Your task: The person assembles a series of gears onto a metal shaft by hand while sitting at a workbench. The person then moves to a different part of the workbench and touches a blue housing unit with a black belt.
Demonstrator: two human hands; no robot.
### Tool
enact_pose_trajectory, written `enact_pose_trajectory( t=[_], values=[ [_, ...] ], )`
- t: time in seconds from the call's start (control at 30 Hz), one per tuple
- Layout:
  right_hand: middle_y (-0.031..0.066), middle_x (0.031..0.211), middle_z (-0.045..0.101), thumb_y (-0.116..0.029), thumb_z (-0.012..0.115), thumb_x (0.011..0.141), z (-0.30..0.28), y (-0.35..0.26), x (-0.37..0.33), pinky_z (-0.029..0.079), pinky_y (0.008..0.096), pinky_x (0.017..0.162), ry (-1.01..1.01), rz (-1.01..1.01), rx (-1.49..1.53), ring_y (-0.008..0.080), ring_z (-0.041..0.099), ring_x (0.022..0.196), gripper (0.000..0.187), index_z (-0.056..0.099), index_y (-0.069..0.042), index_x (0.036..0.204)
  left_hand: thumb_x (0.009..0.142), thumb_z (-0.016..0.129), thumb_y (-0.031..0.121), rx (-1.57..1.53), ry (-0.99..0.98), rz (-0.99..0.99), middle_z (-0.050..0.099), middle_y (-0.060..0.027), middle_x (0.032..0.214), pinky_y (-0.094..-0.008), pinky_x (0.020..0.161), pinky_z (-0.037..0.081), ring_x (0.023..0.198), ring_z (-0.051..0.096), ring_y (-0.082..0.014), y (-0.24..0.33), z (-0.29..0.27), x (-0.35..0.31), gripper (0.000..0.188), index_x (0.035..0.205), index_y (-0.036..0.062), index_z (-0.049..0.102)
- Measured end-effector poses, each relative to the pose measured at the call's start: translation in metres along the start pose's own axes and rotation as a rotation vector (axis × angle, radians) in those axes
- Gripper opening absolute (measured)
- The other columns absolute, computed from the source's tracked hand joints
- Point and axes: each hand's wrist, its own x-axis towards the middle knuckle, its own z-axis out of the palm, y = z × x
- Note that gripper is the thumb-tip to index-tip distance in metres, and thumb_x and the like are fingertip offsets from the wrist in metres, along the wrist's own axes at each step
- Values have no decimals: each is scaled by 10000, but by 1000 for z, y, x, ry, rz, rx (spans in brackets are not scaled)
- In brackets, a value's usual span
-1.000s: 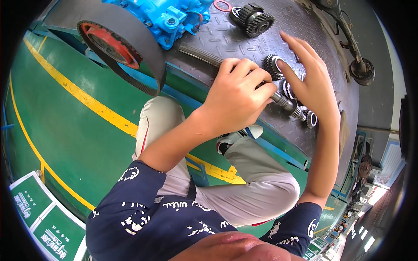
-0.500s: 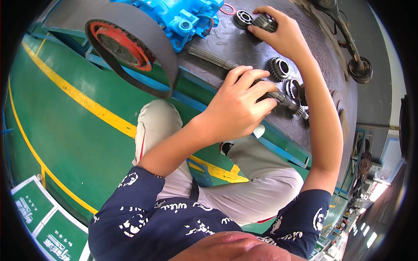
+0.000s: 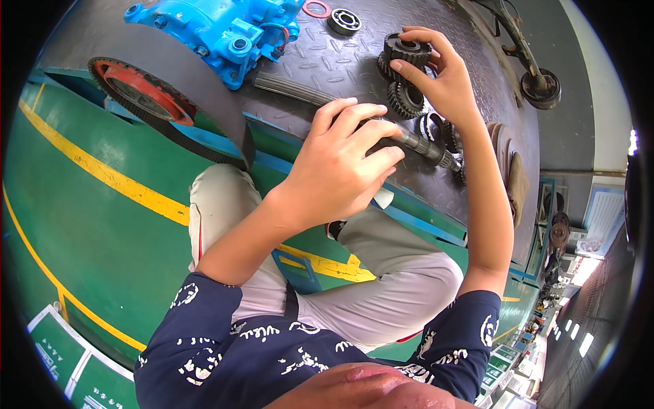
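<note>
A long splined steel shaft (image 3: pixel 293 88) lies along the near side of the metal tabletop. My left hand (image 3: pixel 344 160) is over its middle, fingers curled round it and hiding that stretch. Farther off, my right hand (image 3: pixel 446 85) grips a dark toothed gear (image 3: pixel 405 49) between thumb and fingers. Dark metal shows just below this gear; I cannot tell whether it is part of it. Another gear (image 3: pixel 407 100) rests on the table between my hands. Metal rings (image 3: pixel 430 126) lie past the shaft, near my right wrist.
A ball bearing (image 3: pixel 344 22) and a red ring (image 3: pixel 317 8) lie at the far side. On the left stand a blue housing (image 3: pixel 231 41) and a red pulley (image 3: pixel 139 88) with a wide black belt (image 3: pixel 204 75). Brown discs (image 3: pixel 503 146) are to the right.
My right hand has brought the gear away from the bearing, rightward and nearer, and turned it. My left hand stays on the shaft. The whole view has shifted a little.
</note>
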Motion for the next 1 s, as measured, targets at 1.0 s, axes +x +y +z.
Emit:
enact_pose_trajectory(
  t=[1.0],
  values=[
    [189,1249,765,-345,943,789,35,-35,10,544,453,1040,-180,-292,-359,363,719,1167,781,671,-171,1500,856,827,163,48,47,0,729,8,1187,-507,1145,409,1237,652,-263,1,8,2,170,1024,157,801]
  ],
)
